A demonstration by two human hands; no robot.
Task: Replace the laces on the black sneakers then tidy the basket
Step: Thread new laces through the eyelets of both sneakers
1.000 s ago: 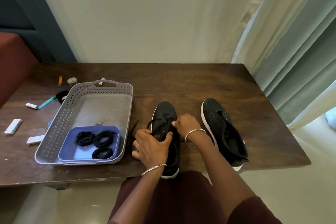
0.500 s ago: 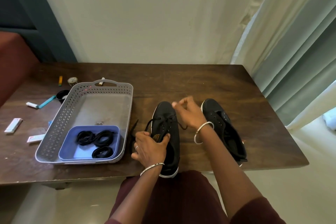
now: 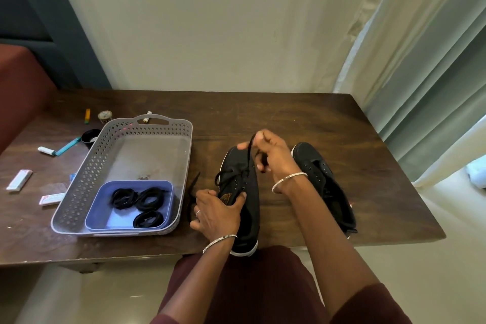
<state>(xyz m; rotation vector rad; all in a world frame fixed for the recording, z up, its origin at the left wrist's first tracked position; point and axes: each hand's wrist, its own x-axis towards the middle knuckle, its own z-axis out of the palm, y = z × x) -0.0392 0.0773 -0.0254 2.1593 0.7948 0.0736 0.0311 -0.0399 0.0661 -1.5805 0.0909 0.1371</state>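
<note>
Black sneaker (image 3: 236, 163) with a white sole sat at the near edge of the table (image 3: 342, 118), toe pointing away, partly laced. Left hand (image 3: 218, 214) gripped its tongue area, thumb across the top. Right hand (image 3: 273, 155) was raised over the toe, fingers pinching the black lace (image 3: 249, 150) pulled upward. Second sneaker (image 3: 315, 166) stood just right, partly behind the right forearm. Grey basket (image 3: 79, 187) at left held a blue tray (image 3: 118, 219) with coiled laces (image 3: 150, 198). A loose lace (image 3: 193, 189) lay between basket and sneaker.
</note>
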